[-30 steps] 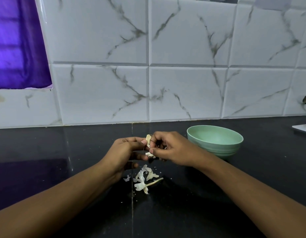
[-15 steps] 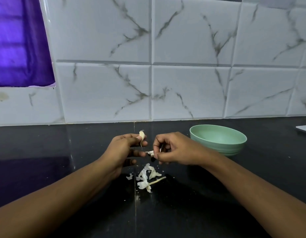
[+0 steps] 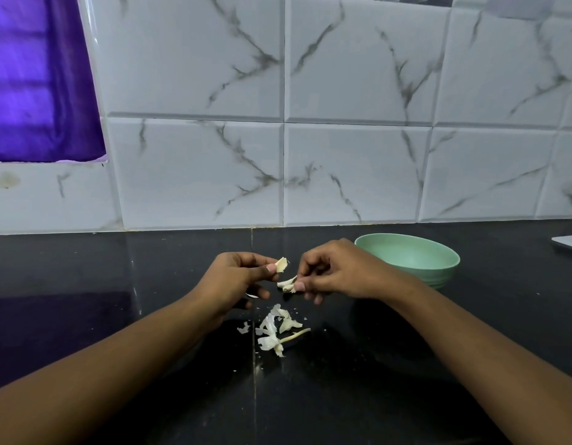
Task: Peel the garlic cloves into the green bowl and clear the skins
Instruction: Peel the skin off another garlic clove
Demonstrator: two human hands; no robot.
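My left hand [image 3: 236, 277] pinches a small garlic clove [image 3: 281, 264] between thumb and fingertips, a little above the black counter. Just to its right, my right hand [image 3: 336, 273] pinches a curled strip of garlic skin [image 3: 287, 283] between thumb and forefinger. A narrow gap separates the two hands. Below them a pile of white garlic skins [image 3: 275, 329] with a thin stalk lies on the counter. The green bowl [image 3: 409, 255] stands right behind my right hand; the part of its inside that shows holds nothing.
The black counter [image 3: 149, 316] runs back to a white marble-tiled wall [image 3: 358, 171]. A purple curtain [image 3: 37, 78] hangs at the upper left. A white plate edge [image 3: 568, 241] shows at the far right. Tiny skin flakes dot the counter near the pile.
The hands were together on the clove, then drew apart. My left hand kept the clove and my right hand came away with a strip of skin.
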